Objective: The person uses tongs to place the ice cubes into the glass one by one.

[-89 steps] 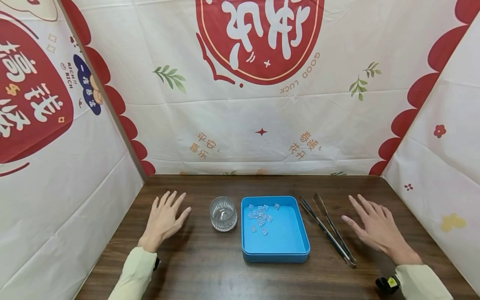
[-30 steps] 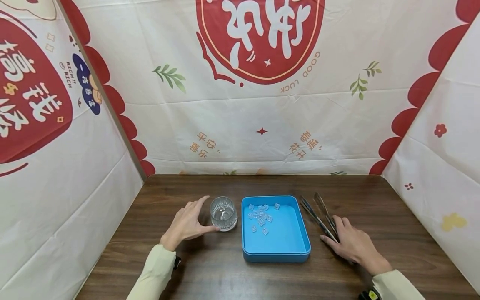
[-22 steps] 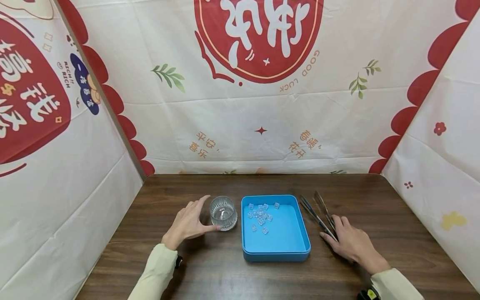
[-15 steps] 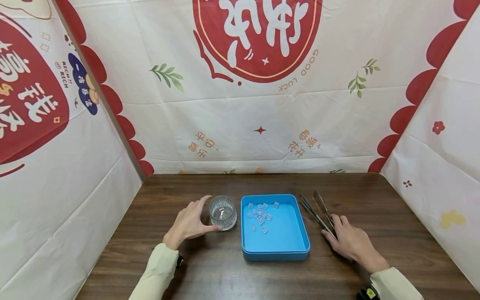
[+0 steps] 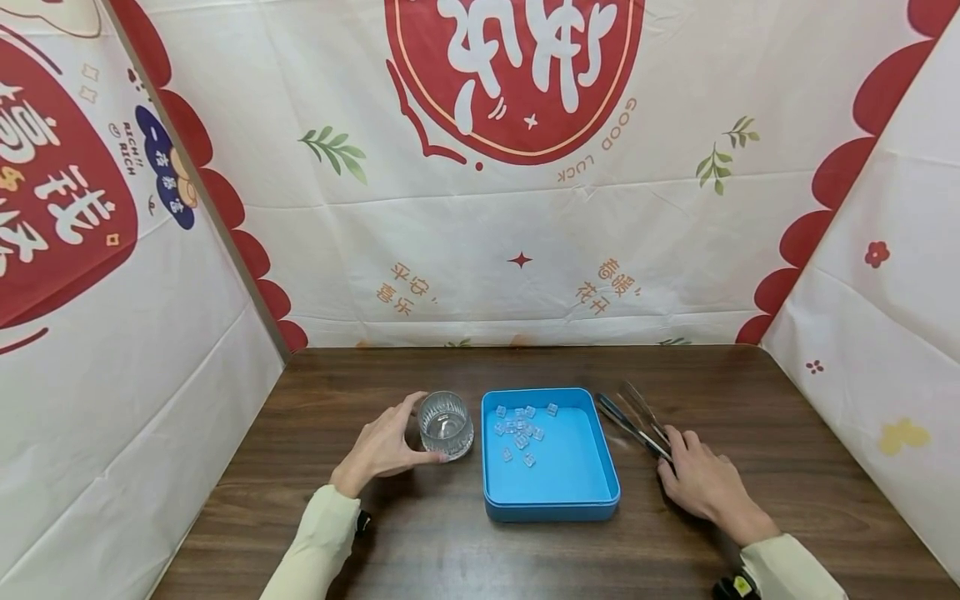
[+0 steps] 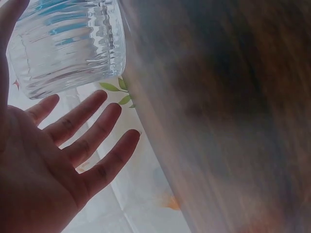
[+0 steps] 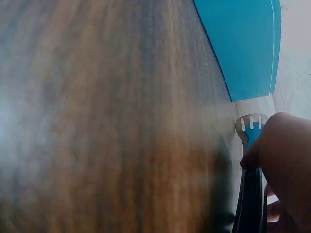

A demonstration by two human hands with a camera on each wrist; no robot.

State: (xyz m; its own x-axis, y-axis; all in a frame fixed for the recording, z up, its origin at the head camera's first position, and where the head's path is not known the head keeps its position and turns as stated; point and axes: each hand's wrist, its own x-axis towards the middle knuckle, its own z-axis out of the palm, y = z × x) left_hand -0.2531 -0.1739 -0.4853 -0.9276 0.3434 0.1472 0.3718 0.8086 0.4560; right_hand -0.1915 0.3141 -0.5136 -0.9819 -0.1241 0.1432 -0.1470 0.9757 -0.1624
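Observation:
My left hand (image 5: 390,440) cups the left side of a clear ribbed glass (image 5: 446,429), thumb at its near side and index finger at its far side. In the left wrist view the other fingers (image 6: 99,128) spread loosely beside the glass. My right hand (image 5: 705,479) holds metal tongs (image 5: 618,417) that lie slanted on the table, gripping with thumb and fingers. The right wrist view shows a dark tong arm (image 7: 251,199) under the thumb; the tongs' near end is hidden by the hand. Between the hands, a blue tray (image 5: 566,479) holds several small clear cubes (image 5: 521,427).
The brown wooden table (image 5: 480,558) ends at a white printed cloth (image 5: 480,292) hung behind it. Similar cloth stands at the left and right sides. The tray lies between the glass and the tongs.
From lying flat on the table, my left hand has moved right to the glass and my right hand left onto the tongs. Just now the tongs' arms have drawn closer together.

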